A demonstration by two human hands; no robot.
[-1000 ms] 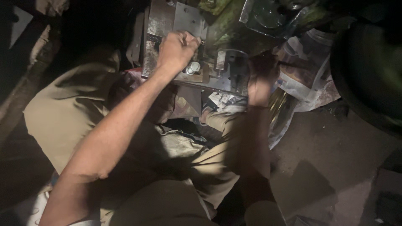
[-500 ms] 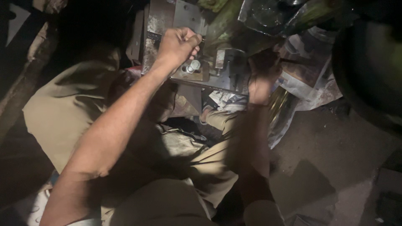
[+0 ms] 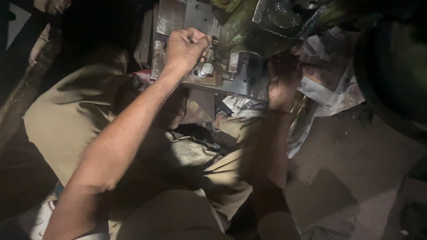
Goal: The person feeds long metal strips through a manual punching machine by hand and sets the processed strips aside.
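A grey metal assembly of plates and blocks [image 3: 242,75] lies in front of my knees, with a silver bolt head [image 3: 205,70] standing up from it. My left hand [image 3: 186,48] is clenched in a fist over the plate's left part, just above the bolt; something thin may be inside the fist, but I cannot make it out. My right hand [image 3: 281,79] is in shadow at the assembly's right end, fingers curled against the metal edge. What it grips is hidden in the dark.
My legs in khaki trousers [image 3: 75,115] are folded under the arms. Crumpled newspaper [image 3: 329,84] lies to the right of the metal. A large dark round object [image 3: 393,66] fills the upper right. Dusty concrete floor [image 3: 356,151] spreads at lower right.
My left fist has shifted slightly over the plate near the bolt. The right hand stays at the assembly's right end. The view has drifted a little.
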